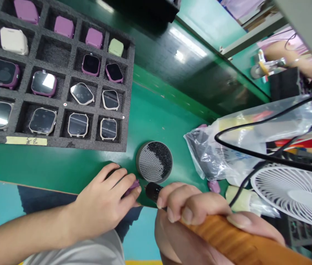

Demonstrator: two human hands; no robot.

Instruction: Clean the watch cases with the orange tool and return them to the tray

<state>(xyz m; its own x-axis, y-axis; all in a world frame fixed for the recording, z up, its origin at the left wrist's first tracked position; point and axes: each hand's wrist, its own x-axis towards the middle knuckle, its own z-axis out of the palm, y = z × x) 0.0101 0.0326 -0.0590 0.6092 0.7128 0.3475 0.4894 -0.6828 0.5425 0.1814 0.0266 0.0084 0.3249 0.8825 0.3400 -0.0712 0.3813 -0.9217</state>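
Observation:
My left hand [105,197] is closed around a purple watch case [132,187] at the front edge of the green table. The fingers cover most of the case. My right hand [197,206] grips an orange electric screwdriver [224,239] with a black nose. Its tip points left toward the purple case, close to it; whether they touch I cannot tell. Just beyond both hands sits a round grey dish [145,167] with a dimpled floor and many tiny black pieces, apparently screws, along its right side.
A dark foam tray [100,146] on the left holds several watch cases in purple, white, beige and green. On the right are a clear plastic bag [227,147], a black cable [227,132] and a white fan [296,195]. Another person's arm [285,55] shows at upper right.

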